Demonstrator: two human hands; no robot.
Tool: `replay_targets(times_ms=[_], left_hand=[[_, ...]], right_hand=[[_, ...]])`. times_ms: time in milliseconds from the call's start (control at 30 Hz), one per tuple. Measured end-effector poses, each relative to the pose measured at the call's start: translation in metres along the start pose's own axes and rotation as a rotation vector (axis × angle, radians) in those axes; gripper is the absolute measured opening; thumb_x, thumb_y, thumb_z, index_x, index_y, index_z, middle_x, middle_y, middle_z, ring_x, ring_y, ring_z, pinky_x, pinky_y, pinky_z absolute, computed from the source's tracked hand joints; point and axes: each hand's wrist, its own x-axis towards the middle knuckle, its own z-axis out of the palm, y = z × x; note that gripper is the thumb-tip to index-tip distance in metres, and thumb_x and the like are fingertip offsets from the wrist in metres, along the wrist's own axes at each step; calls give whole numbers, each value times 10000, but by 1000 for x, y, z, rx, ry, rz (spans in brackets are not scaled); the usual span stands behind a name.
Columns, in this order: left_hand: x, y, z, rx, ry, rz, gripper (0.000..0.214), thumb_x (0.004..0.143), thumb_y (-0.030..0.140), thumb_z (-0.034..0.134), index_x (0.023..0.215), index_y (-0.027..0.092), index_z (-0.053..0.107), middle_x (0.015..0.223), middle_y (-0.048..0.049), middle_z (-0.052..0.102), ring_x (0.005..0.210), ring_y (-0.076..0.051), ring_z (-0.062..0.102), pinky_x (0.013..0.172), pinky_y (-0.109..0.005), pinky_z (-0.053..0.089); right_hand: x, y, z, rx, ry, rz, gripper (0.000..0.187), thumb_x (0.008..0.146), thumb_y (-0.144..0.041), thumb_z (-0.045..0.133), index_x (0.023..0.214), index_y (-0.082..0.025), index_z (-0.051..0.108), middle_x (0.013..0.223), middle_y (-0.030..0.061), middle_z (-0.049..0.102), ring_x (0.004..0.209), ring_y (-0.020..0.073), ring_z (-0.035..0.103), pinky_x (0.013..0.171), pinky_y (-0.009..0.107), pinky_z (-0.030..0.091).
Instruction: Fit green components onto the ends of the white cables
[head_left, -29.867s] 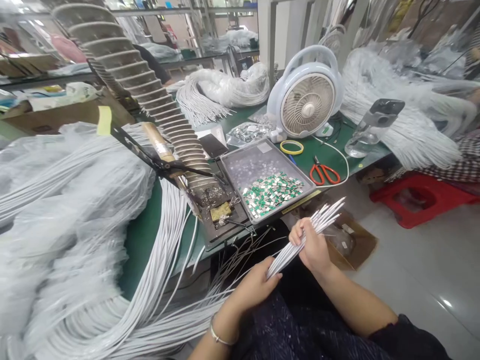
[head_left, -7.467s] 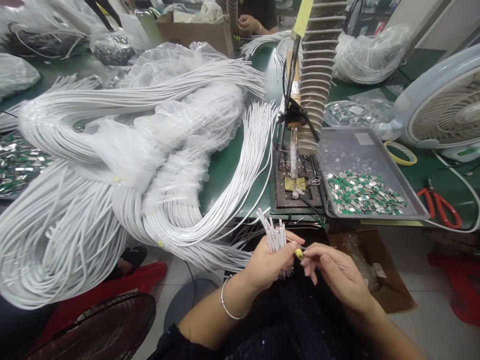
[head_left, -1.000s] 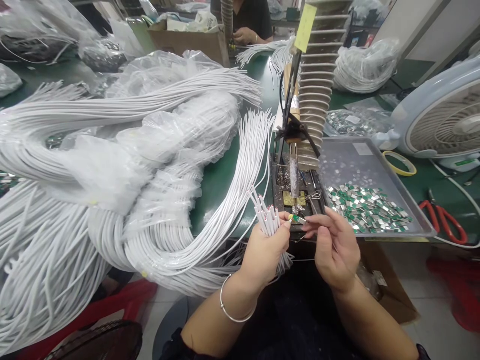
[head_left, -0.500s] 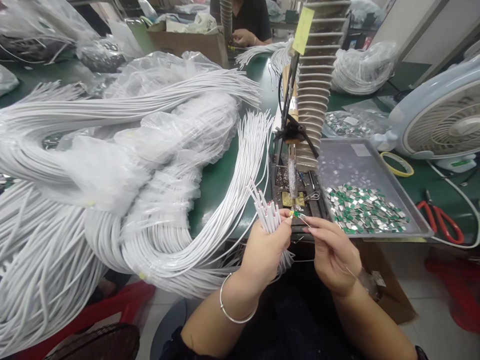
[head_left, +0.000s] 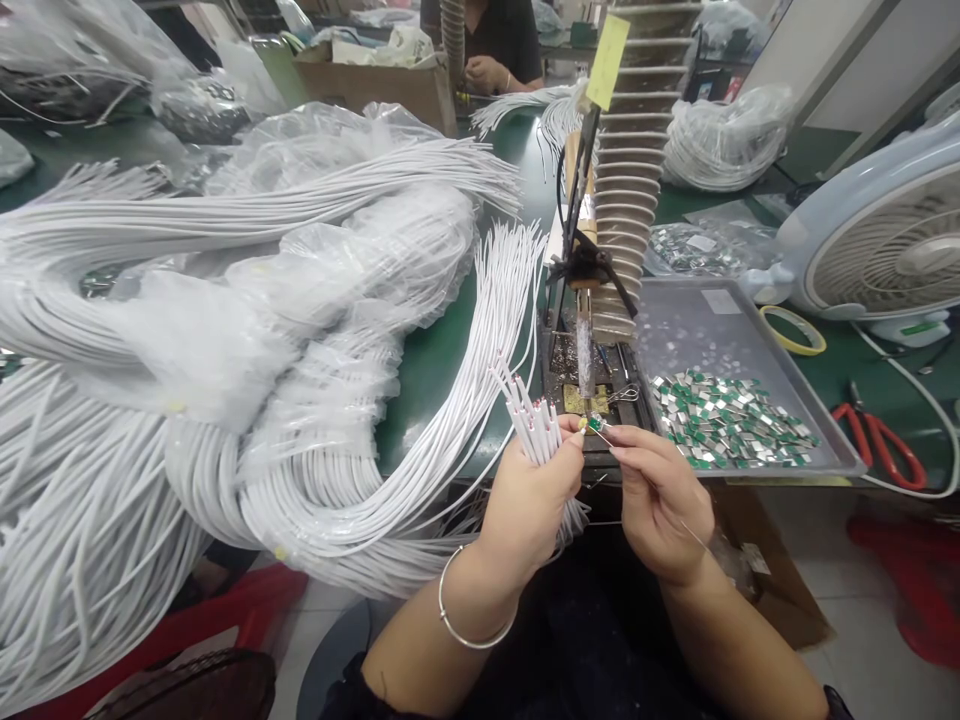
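My left hand (head_left: pixel 531 493) is closed round a bunch of white cable ends (head_left: pixel 529 422) that point up and left, and its thumb and forefinger pinch a small green part (head_left: pixel 593 424). My right hand (head_left: pixel 660 492) pinches a thin wire (head_left: pixel 694 535) that runs down past the palm, its fingertips at the same green part. Both hands meet just under the tip of the soldering iron (head_left: pixel 584 352), which stands fixed over a dark stand (head_left: pixel 592 395) at the bench edge.
A grey tray (head_left: pixel 750 330) holding several small green and silver parts lies right of the stand. Red scissors (head_left: pixel 885 445), a yellow tape ring (head_left: pixel 793 331) and a white fan (head_left: pixel 885 240) are further right. Big white cable bundles (head_left: pixel 247 330) fill the left. Another person's hand (head_left: pixel 484 72) works at the far bench.
Both hands rose slightly and brought the green part up close under the soldering iron tip; the right hand's fingers closed in on the part.
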Motion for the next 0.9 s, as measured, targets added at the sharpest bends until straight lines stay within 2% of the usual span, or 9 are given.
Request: replay_targets(times_ms=[900], left_hand=[[0,2,1,22,8,32,86,770,208,586,827,148,561,492,90,355,421,-29,267,424,-173,230]], right_hand=[[3,-2,1,-60,13,-6,304,801,-42,528,1031,-227,599,1007,74,670,935,202,653,786,390,580]])
